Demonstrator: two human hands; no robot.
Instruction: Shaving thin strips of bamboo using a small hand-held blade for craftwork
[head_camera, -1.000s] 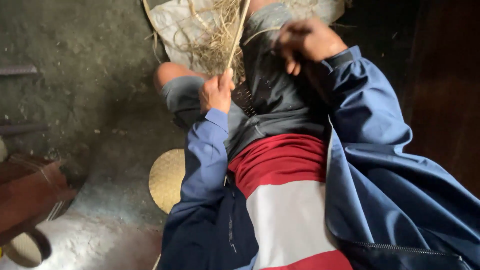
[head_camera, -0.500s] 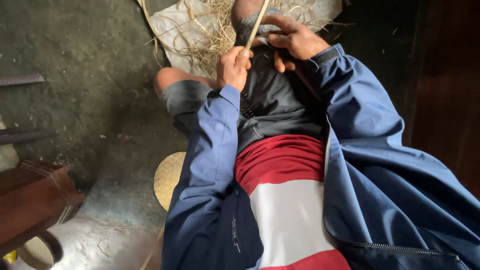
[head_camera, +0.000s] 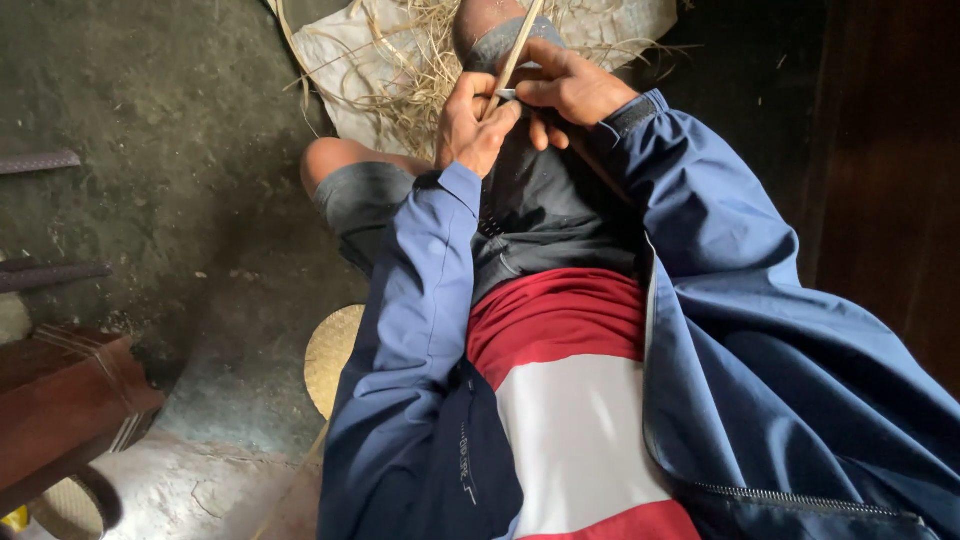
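here, left hand (head_camera: 468, 120) & right hand (head_camera: 572, 85) both clamped on bamboo strip (head_camera: 512, 60) over knee — prob best keep grip close, steady, strip angled away frm body.

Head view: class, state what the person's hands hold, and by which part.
Both hands grip a thin pale strip at its lower stretch: left hand below, right hand beside it.

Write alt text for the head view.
Seen from above, a seated person's left hand and right hand hold a thin pale strip over the knees. Behind lies a pale sack strewn with dry fibres.
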